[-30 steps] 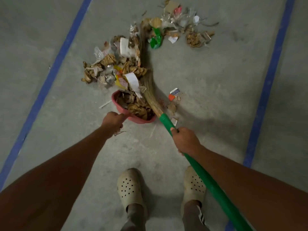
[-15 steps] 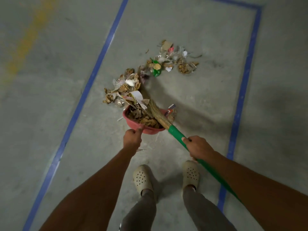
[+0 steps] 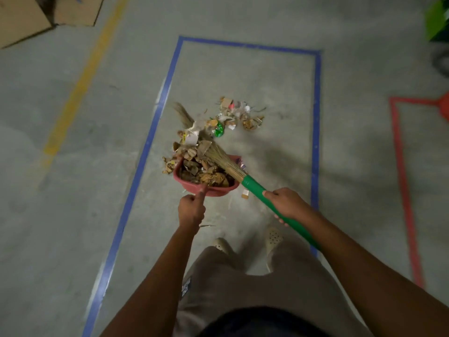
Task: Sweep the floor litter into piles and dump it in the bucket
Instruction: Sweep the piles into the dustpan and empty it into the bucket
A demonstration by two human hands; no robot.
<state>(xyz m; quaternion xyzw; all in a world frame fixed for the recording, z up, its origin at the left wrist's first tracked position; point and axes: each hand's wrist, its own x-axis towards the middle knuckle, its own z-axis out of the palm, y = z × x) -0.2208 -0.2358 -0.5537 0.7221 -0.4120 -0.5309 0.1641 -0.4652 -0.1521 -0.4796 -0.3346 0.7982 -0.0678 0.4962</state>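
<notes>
A red dustpan (image 3: 213, 190) heaped with brown paper scraps hangs above the concrete floor, and my left hand (image 3: 192, 210) grips its short handle. My right hand (image 3: 286, 203) holds the green handle of a straw broom (image 3: 252, 184). The broom's bristles (image 3: 218, 154) lie across the heaped litter on the dustpan. A smaller pile of litter (image 3: 240, 115) with a green wrapper lies on the floor beyond the dustpan. No bucket is in view.
A blue tape rectangle (image 3: 315, 117) frames the swept patch. A red tape outline (image 3: 401, 178) lies to the right, a yellow line (image 3: 82, 86) to the left. Flattened cardboard (image 3: 24, 18) sits at the far left, and a green object (image 3: 437, 18) at the far right.
I have stood up, so the floor looks farther away. The dustpan has lifted off the floor with most of the near pile on it, the broom pressed over it.
</notes>
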